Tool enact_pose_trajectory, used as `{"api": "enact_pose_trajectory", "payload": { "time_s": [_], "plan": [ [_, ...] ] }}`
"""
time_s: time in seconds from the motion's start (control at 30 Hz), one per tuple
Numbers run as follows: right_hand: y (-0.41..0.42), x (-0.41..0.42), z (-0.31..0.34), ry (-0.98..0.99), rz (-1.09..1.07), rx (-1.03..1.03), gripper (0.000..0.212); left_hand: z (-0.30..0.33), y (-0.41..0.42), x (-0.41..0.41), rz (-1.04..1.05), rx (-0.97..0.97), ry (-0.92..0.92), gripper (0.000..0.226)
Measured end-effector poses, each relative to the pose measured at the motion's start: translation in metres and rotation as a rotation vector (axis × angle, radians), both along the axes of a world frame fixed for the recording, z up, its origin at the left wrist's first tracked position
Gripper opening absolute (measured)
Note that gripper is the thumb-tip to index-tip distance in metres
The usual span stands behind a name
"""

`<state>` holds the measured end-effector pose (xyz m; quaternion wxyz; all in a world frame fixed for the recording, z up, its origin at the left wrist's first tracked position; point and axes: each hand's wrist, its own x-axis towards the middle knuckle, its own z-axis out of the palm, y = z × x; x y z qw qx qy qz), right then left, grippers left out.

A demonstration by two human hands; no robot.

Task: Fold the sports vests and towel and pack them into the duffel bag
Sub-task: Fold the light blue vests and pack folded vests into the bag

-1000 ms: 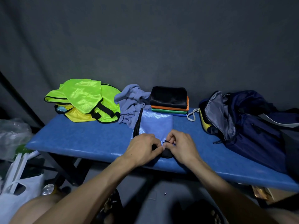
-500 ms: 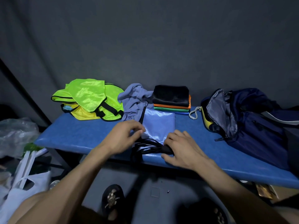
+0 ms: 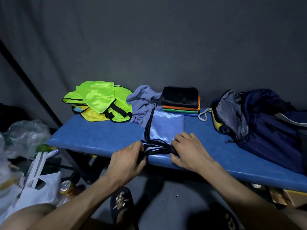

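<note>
A light blue sports vest (image 3: 166, 125) with black trim lies partly folded near the front edge of the blue bench (image 3: 99, 136). My left hand (image 3: 127, 160) grips its black straps at the near left end. My right hand (image 3: 187, 150) rests on the vest's near right corner with the thumb under the strap bundle. Behind it lie a crumpled grey-blue towel (image 3: 142, 103), a heap of neon green and yellow vests (image 3: 99, 100), and a stack of folded vests (image 3: 181, 102) with a black one on top. The navy duffel bag (image 3: 259, 123) stands open at the right.
A dark wall closes off the back of the bench. On the floor at the left are white and clear plastic bags (image 3: 33, 188) and a drink can (image 3: 66, 186). My slippered foot (image 3: 123, 203) is under the bench's front edge. Cardboard boxes (image 3: 289, 196) sit at the lower right.
My left hand moved from the vest's far left edge back to the near end and took hold of the black straps. My right hand stayed on the near right corner.
</note>
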<state>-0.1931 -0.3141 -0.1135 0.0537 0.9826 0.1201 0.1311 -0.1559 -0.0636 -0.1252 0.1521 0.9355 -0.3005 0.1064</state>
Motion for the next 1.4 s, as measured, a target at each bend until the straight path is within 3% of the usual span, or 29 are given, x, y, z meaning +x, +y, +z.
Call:
{"api": "enact_pose_trajectory", "payload": {
  "time_s": [0.17, 0.3, 0.43, 0.6, 0.97, 1.13, 1.23, 1.33, 1.4],
  "plan": [
    [-0.002, -0.002, -0.01, -0.07, 0.026, 0.034, 0.041, 0.003, 0.01, 0.015, -0.13, -0.104, 0.095, 0.019],
    [-0.001, -0.001, -0.012, -0.113, 0.072, 0.018, 0.05, 0.013, 0.015, 0.035, -0.398, 0.06, -0.097, 0.008],
    [0.002, -0.002, -0.011, -0.118, 0.078, -0.023, 0.058, 0.018, 0.009, 0.049, -0.554, 0.152, 0.063, 0.009],
    [0.003, -0.002, -0.01, -0.105, 0.088, -0.036, 0.053, 0.03, 0.002, 0.052, -0.516, 0.147, 0.25, 0.018],
    [-0.002, -0.004, -0.007, -0.077, 0.113, -0.002, 0.056, 0.024, -0.025, 0.082, -0.185, -0.157, 0.233, 0.012],
    [-0.008, -0.005, -0.005, -0.011, 0.117, 0.024, 0.059, 0.013, -0.028, 0.087, -0.216, -0.334, 0.32, 0.01],
    [-0.011, -0.004, -0.003, 0.022, 0.105, 0.046, 0.06, 0.011, -0.032, 0.088, -0.214, -0.407, 0.355, 0.025],
    [-0.011, -0.005, 0.001, 0.077, 0.079, 0.053, 0.054, 0.007, -0.036, 0.091, -0.193, -0.435, 0.29, 0.038],
    [-0.011, -0.005, 0.003, 0.083, 0.067, 0.061, 0.044, 0.003, -0.036, 0.094, -0.224, -0.417, 0.238, 0.028]
  ]
}}
